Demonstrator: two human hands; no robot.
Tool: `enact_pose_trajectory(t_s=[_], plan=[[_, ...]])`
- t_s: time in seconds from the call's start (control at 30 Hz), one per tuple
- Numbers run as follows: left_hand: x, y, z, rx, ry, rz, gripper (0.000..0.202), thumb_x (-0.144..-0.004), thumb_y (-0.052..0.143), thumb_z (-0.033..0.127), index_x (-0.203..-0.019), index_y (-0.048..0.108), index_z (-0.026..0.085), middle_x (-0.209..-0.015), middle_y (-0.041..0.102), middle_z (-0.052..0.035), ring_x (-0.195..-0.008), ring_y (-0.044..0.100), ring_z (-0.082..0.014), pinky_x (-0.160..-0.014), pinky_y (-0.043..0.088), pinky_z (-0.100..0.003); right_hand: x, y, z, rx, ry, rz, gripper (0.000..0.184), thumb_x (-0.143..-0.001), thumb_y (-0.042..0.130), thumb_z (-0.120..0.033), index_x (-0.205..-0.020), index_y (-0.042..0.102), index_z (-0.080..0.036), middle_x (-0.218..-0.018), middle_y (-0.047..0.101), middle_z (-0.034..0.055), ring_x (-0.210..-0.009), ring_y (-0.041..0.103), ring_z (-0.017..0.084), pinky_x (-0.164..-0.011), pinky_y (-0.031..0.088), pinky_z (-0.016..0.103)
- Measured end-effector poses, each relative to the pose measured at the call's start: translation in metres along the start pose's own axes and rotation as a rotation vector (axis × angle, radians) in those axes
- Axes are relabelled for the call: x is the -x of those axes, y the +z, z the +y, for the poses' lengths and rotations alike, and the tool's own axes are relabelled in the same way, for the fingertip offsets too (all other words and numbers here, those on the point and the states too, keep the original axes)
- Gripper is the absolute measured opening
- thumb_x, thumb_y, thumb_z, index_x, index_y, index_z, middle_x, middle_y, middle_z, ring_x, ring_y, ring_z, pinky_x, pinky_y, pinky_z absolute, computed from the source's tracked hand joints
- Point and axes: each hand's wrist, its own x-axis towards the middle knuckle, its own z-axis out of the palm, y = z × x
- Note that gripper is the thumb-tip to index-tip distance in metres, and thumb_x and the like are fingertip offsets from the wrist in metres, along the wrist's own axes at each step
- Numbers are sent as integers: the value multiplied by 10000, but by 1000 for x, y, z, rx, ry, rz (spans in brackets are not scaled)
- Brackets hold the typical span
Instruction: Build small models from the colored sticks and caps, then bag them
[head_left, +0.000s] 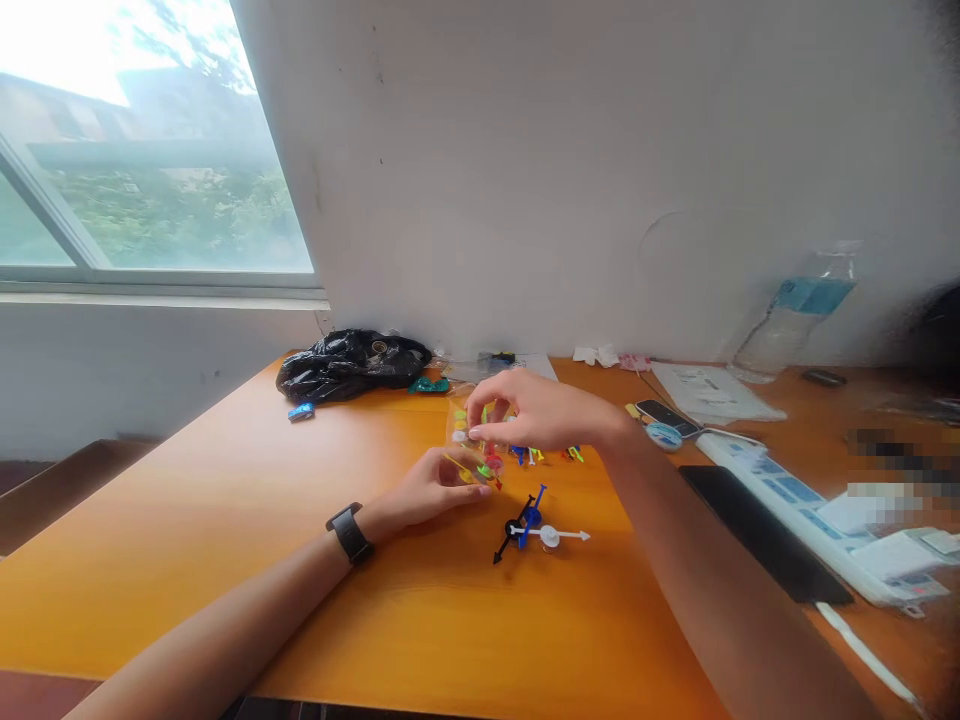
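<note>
My right hand (536, 410) hovers over a clear plastic bag (469, 415) of small coloured plastic pieces, fingertips pinched on the bag or a piece in it. My left hand (435, 487), with a black watch at the wrist, lies on the orange table (225, 560) just in front, its fingers curled around yellow and green pieces (474, 472). More coloured pieces (540, 455) are scattered under the right hand. Nearer to me lie three arrow-shaped pieces, black, blue and white (536, 530), crossed over each other.
A crumpled black plastic bag (349, 365) sits by the wall, a small blue item (301, 411) near it. To the right are a phone (664, 413), papers (712, 390), a water bottle (791, 315), a white power strip (795, 510) and a black flat object (761, 535).
</note>
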Motion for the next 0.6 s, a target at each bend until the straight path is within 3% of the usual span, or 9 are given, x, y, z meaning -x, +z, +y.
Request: enact_pose_trajectory(t_s=[0.1, 0.23, 0.43, 0.6], plan=[[0, -1, -1, 4, 11, 11, 505, -794, 870, 581, -1094, 798, 182, -993, 742, -98, -936, 671, -261, -774, 518, -343, 1, 2, 0, 25, -37, 73, 58, -832, 759, -287, -824, 764, -231, -840, 750, 31, -722, 671, 186, -818, 526, 395], [-1, -2, -2, 4, 18, -11, 532, -792, 886, 557, -1134, 786, 163, -1072, 750, -120, -992, 679, -271, -833, 526, -354, 0, 4, 0, 86, -56, 106, 104, -877, 717, -283, -796, 751, -228, -917, 754, 36, -791, 683, 194, -988, 478, 479], [-2, -1, -2, -48, 35, 2, 425, -831, 872, 502, -1095, 799, 177, -1208, 739, -131, -1085, 671, -279, -910, 522, -363, 0, 4, -7, 117, -104, 148, 124, -927, 685, -301, -847, 758, -240, -1087, 746, 29, -926, 693, 197, -1063, 446, 455], [0, 1, 1, -46, -1, 45, 428, -848, 842, 534, -1084, 801, 179, -1199, 734, -118, -970, 674, -235, -799, 519, -320, -1, 1, -9, 51, -170, 193, 165, -952, 671, -354, -1008, 782, -245, -1239, 715, 62, -1077, 662, 241, -990, 487, 410]])
